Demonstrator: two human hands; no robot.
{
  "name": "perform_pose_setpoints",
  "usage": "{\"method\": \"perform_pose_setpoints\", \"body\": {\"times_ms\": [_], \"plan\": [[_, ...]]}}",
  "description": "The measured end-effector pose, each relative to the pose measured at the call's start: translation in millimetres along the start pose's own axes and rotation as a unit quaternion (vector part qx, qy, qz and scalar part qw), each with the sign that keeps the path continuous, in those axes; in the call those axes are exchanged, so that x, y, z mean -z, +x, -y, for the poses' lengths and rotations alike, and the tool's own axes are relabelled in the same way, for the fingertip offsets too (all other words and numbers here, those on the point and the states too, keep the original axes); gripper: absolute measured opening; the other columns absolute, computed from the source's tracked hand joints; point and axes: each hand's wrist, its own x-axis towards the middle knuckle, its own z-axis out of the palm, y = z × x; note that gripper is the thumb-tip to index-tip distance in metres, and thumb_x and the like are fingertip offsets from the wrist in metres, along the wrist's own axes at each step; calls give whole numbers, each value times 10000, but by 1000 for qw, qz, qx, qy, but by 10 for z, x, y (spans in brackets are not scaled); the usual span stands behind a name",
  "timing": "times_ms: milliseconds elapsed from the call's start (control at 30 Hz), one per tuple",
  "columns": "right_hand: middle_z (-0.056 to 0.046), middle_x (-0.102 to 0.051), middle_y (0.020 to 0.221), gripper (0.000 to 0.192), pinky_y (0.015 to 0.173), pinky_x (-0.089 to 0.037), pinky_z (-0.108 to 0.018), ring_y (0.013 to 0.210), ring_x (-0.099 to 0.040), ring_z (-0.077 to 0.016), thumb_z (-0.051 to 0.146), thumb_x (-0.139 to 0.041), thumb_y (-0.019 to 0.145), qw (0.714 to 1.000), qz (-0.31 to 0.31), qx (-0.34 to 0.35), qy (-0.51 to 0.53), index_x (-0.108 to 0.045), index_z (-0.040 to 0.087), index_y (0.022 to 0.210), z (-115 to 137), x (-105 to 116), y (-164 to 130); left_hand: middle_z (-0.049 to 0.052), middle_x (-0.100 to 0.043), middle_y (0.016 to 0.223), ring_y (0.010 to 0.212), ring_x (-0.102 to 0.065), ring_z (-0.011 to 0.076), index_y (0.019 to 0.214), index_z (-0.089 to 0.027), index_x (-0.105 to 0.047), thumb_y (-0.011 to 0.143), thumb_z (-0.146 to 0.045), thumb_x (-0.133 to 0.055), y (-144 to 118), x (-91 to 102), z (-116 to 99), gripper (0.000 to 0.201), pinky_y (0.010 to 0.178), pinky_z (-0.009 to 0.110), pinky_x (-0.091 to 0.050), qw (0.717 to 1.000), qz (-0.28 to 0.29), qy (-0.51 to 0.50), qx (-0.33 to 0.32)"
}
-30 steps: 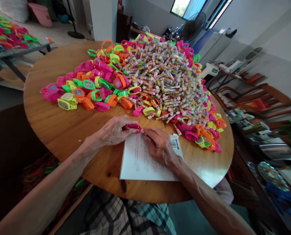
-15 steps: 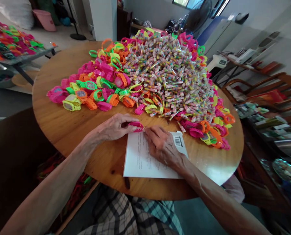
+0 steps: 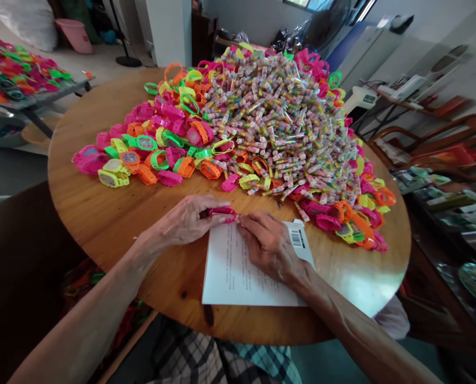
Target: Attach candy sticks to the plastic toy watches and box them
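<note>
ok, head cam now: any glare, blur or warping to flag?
Head view: daylight glare on the round table at its near right edge; strong wide-angle warping, room walls tilt; left hand and right hand on the pink toy watch look sharp; right periphery soft.

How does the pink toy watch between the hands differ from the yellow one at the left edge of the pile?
The pink toy watch is pinched by the left hand and touched by the right hand; the yellow toy watch lies untouched. The pink one sits over the white sheet's edge, apart from the pile; the yellow one rests among other watches, face up. Both are bright plastic, on the round table.
</note>
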Motion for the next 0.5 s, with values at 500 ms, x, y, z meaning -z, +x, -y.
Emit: {"method": "perform_pose_setpoints", "body": {"times_ms": [500], "plan": [[-111,-600,878,244,691,-425,-378,790,-496,-244,14,-460,943,967,131,85,-203,-687,102,922,173,217,199,61,-800,1117,1004,-740,191,1249,-182,-758,984,-208,-658,-35,16,-23,284,875,313,-574,998,38,44,-14]]}}
